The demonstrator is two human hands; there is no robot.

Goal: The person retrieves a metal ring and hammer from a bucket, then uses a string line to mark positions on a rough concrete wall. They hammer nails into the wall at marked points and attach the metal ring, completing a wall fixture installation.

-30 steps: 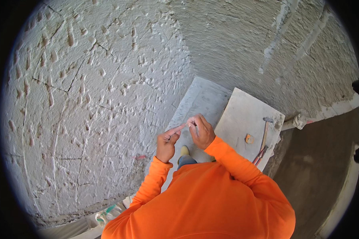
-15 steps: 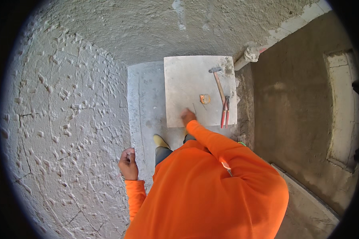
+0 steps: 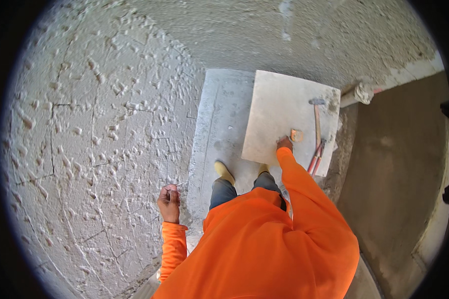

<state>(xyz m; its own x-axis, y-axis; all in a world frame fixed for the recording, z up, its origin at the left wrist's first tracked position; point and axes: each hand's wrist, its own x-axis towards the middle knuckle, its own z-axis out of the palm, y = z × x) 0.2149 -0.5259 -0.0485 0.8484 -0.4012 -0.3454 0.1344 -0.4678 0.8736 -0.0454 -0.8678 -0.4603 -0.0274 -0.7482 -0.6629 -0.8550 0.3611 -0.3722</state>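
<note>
Right hand [image 3: 284,143]: lowered to the pale board, near its closer edge; fingers partly hidden and too small in view to tell whether grasping or released.
Left hand [image 3: 169,203]: raised well apart from the right, in front of the rough wall; fingers curled in, thumb closed against them, pinching a thin pale strand [image 3: 182,183].
Strand: jutting rightward from the left fingertips.
Small orange item [image 3: 297,135]: lying on the board, just beside the right fingers, beyond and to the right.
Hammer [image 3: 318,122]: flat on the board, right of the right fingers, head pointing away, wooden handle toward the body.
Red-handled pliers [image 3: 316,159]: right of the right fingers and a little closer to the body, head by the end of the hammer handle.
Board [image 3: 272,99]: beneath the right hand, spreading mostly beyond the fingers.
Grey slab [image 3: 227,107]: between both hands, running beyond them.
Yellow boots [image 3: 223,172]: on the slab, between the left and right fingers.
Rough wall [image 3: 100,124]: behind and left of the left fingers, pitted and cracked.
Orange sleeves [image 3: 309,194]: pulled down to both wrists.
</note>
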